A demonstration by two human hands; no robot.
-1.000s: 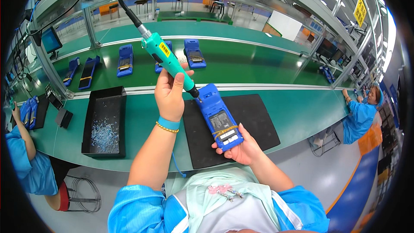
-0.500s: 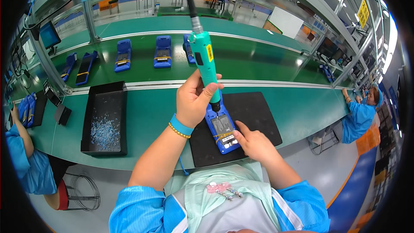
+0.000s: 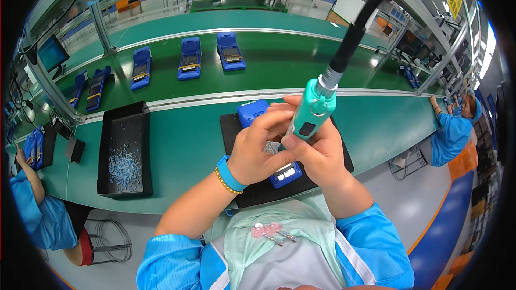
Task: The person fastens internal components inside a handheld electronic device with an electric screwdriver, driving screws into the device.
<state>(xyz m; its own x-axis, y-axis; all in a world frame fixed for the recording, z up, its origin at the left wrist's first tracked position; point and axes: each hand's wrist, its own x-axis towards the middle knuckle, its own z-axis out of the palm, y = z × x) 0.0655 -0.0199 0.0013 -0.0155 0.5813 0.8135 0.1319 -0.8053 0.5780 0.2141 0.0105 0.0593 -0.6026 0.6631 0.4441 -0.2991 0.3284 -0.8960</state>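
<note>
A teal electric screwdriver (image 3: 316, 108) with a black cable tilts up toward the right between my two hands. My right hand (image 3: 329, 156) is closed round its body, thumb along the near side. From the left, my left hand (image 3: 252, 153) curls against it, fingers bent and partly hidden. The driver's lower end and bit are out of sight among the fingers. Under both hands lies a blue handheld device (image 3: 251, 111), its middle covered. Beneath it is a black mat (image 3: 252, 197) on the green bench.
Left of the mat stands a black tray (image 3: 145, 156) holding many small blue pieces (image 3: 124, 169). More blue devices (image 3: 190, 59) sit in a row beyond a metal rail (image 3: 177, 103). Co-workers sit at the left (image 3: 37, 209) and right (image 3: 451, 129).
The screwdriver has tipped to the right, away from the device's open back. My right hand has left the device and closed on the tool, beside my left. The view has shifted slightly.
</note>
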